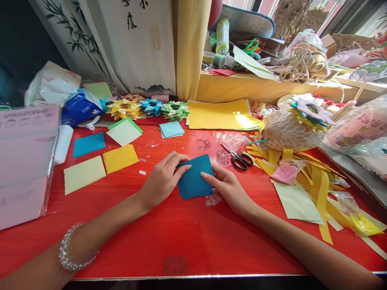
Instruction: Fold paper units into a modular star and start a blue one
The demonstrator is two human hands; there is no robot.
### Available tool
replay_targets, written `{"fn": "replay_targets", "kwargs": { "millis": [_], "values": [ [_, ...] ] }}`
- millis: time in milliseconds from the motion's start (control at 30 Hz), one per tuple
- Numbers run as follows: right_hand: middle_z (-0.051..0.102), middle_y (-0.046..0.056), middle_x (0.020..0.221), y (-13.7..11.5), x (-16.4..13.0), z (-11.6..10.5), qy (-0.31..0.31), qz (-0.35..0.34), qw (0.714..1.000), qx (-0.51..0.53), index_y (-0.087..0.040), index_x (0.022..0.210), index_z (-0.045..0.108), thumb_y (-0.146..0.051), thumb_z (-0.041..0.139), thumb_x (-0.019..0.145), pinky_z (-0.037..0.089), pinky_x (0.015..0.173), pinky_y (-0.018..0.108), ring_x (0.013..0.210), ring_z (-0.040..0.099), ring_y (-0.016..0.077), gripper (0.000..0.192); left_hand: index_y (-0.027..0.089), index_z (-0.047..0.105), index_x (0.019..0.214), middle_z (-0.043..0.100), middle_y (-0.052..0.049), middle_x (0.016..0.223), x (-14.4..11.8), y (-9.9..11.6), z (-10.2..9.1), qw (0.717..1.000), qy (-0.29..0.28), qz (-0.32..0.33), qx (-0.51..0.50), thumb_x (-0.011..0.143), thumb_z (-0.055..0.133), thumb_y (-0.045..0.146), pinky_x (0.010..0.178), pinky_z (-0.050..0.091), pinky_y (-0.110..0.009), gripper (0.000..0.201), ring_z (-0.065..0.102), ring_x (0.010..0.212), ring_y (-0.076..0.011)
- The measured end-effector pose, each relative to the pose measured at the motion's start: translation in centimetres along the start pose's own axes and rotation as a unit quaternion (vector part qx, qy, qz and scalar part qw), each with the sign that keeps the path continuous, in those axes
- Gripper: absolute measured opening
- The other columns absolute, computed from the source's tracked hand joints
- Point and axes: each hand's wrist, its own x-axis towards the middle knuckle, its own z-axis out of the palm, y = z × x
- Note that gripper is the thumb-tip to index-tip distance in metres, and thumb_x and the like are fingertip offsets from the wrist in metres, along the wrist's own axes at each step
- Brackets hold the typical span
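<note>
Blue paper [196,181] pinched from both sides — left hand [166,174] at its upper-left corner, right hand [228,185] on the right edge — both angled inward above the red counter [187,233].

Way past the left fingers [182,170] there's a blue packet [80,110], plus a bamboo-painted hanging [151,60] behind that. Beyond the right fingers [208,178], a super cluttered ledge [242,83] has a green-and-white bottle [223,36] and thread spool [219,60].
</note>
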Motion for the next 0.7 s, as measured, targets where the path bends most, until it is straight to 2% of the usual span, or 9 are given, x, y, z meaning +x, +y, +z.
{"fn": "replay_targets", "kwargs": {
  "millis": [100,200,300,433,567,633,700],
  "values": [
    [0.065,-0.001,0.087,0.1,0.5,-0.7,0.078,-0.036,0.996,0.019,-0.022,0.088,0.062,-0.033,0.060,0.075,0.048,0.064,0.026,0.073,0.059,0.0157,0.017,0.020,0.047,0.104,0.049,-0.004,0.100,0.0,-0.2,0.2,0.999,-0.010,-0.026,0.024,0.083,0.048,0.037,0.069,0.047,-0.026,0.027,0.053,0.075,-0.0119],
    [0.064,0.000,0.096,0.1,1.3,-1.9,0.163,-0.089,0.979,0.088,-0.024,0.088,0.059,-0.033,0.060,0.075,0.049,0.072,0.031,0.084,0.060,0.0181,0.017,0.019,0.046,0.111,0.046,-0.007,0.105,-0.1,-0.6,0.6,0.996,-0.056,-0.016,0.069,0.075,0.054,0.048,0.077,0.046,-0.035,0.047,0.051,0.091,-0.0194],
    [0.063,0.001,0.097,0.0,1.9,-2.7,0.189,-0.067,0.970,0.137,-0.023,0.083,0.057,-0.030,0.063,0.072,0.051,0.071,0.032,0.088,0.060,0.0196,0.014,0.017,0.048,0.110,0.048,-0.008,0.101,-0.3,-1.0,1.2,0.989,-0.114,-0.018,0.097,0.071,0.055,0.052,0.084,0.042,-0.041,0.053,0.046,0.097,-0.0240],
    [0.063,0.000,0.097,-0.1,1.7,-2.5,0.176,-0.062,0.972,0.146,-0.024,0.084,0.057,-0.026,0.062,0.072,0.052,0.070,0.032,0.087,0.060,0.0189,0.013,0.017,0.052,0.102,0.052,-0.006,0.095,-0.6,-0.8,1.6,0.981,-0.167,-0.051,0.082,0.073,0.055,0.050,0.080,0.043,-0.040,0.044,0.046,0.092,-0.0233],
    [0.063,-0.001,0.093,0.0,1.5,-2.2,0.175,-0.063,0.972,0.142,-0.024,0.085,0.055,-0.025,0.061,0.073,0.051,0.067,0.030,0.082,0.061,0.0170,0.013,0.017,0.053,0.084,0.054,-0.004,0.087,-0.4,0.0,1.2,0.976,-0.204,-0.048,0.065,0.079,0.051,0.038,0.071,0.046,-0.033,0.022,0.052,0.082,-0.0187],
    [0.063,-0.001,0.089,0.0,1.6,-2.3,0.172,-0.054,0.973,0.147,-0.024,0.084,0.055,-0.024,0.061,0.073,0.051,0.063,0.027,0.076,0.061,0.0154,0.012,0.017,0.053,0.084,0.056,-0.003,0.086,0.3,-0.1,0.1,0.976,-0.209,-0.032,0.049,0.083,0.048,0.031,0.067,0.047,-0.029,0.015,0.054,0.077,-0.0154],
    [0.063,-0.002,0.083,0.0,1.7,-2.5,0.171,-0.048,0.972,0.155,-0.023,0.081,0.055,-0.022,0.061,0.072,0.050,0.060,0.024,0.070,0.060,0.0128,0.011,0.018,0.052,0.091,0.059,0.000,0.084,1.4,-1.2,-2.2,0.981,-0.186,-0.025,0.038,0.084,0.048,0.029,0.066,0.047,-0.025,0.014,0.057,0.075,-0.0128]
  ]
}}
